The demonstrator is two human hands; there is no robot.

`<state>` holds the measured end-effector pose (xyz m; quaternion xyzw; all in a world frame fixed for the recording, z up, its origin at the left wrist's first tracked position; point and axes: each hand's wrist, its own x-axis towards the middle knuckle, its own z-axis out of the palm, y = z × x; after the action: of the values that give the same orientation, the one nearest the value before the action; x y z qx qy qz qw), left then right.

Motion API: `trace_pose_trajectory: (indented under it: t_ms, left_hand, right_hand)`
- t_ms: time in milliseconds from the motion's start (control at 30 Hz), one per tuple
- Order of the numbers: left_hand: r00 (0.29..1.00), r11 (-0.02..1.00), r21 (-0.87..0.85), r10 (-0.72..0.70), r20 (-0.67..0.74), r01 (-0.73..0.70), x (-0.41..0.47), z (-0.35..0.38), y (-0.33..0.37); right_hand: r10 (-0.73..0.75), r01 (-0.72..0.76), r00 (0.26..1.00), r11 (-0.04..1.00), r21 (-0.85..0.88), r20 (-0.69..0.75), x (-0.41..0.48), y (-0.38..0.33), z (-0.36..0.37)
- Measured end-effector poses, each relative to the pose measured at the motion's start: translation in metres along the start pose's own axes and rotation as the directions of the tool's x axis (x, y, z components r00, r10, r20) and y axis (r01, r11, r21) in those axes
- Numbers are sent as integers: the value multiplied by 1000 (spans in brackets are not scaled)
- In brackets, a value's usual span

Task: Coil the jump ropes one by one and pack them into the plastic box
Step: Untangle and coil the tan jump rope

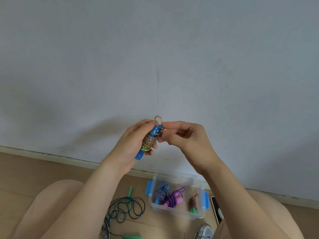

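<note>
Green jump rope [126, 207] lies loose on the wooden floor [25, 173] at the near left, not yet coiled. Right of it and higher, the left hand [134, 144] is wrapped round a blue-handled rope bundle [149, 141], thumb up by the handle tops. The bundle's long axis stands nearly upright, its lower end tipped toward the near left. A small loop of cord [158, 119] rises above the handles. The right hand [188, 140] meets the bundle from the right, thumb and forefinger pinching the cord just beside the top turns, other fingers curled; both hands are thus together on one rope. The plastic box [174, 176] sits on the floor below and nearer, slightly right of the bundle, under the right forearm. It holds a striped coil [162, 192], a purple coil [172, 199] and a brown coil [192, 201]. Judged: once the tail is tucked, the left hand, which carries the bundle, would lower it toward the gap between purple and brown.
</note>
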<state>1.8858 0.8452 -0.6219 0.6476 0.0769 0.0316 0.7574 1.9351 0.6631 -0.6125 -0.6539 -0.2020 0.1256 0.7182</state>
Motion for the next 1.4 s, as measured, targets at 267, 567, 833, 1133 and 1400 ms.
trace_pose_trajectory:
  t_ms: [267, 567, 833, 1133, 1400]
  left_hand:
    - [995, 999, -53, -9, 95, 14, -5, 2, 2]
    - [988, 985, 112, -139, 62, 132, -3, -2, 3]
    - [975, 967, 144, -218, 50, 209, -3, -11, 9]
    - [948, 903, 323, -315, 53, 282, -7, -11, 10]
    - [957, 924, 267, -289, 23, 272, -7, -7, 10]
  right_hand:
    - [-61, 63, 991, 998, 8, -119, 2, 12, 12]
    - [-173, 166, 985, 960, -226, -9, 2, 21, 13]
    - [-111, 124, 990, 979, -164, 85, -3, 14, 8]
    - [56, -8, 969, 980, -199, 240, -3, 11, -6]
    - [39, -23, 995, 984, -176, 87, -3, 9, -5]
